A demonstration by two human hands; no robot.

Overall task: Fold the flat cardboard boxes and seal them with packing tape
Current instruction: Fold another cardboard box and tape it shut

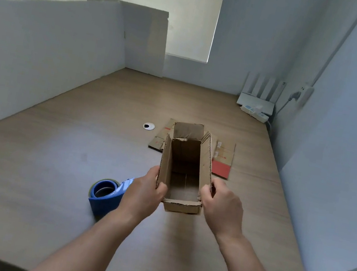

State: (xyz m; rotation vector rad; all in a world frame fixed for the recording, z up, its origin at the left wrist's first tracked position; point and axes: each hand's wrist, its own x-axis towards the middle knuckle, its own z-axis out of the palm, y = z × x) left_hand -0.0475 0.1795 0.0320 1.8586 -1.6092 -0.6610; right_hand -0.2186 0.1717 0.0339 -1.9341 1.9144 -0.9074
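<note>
A small brown cardboard box is held above the wooden table, its open end facing me and its flaps spread. My left hand grips the box's left wall near the front corner. My right hand pinches the right wall at the front corner. A blue tape dispenser with a roll of packing tape lies on the table just left of my left wrist. Behind the box, flat cardboard with a red patch lies on the table, partly hidden by the box.
The wooden table is walled by white panels on the left, back and right. A round cable grommet sits left of the flat cardboard. A white router and a power strip stand in the back right corner.
</note>
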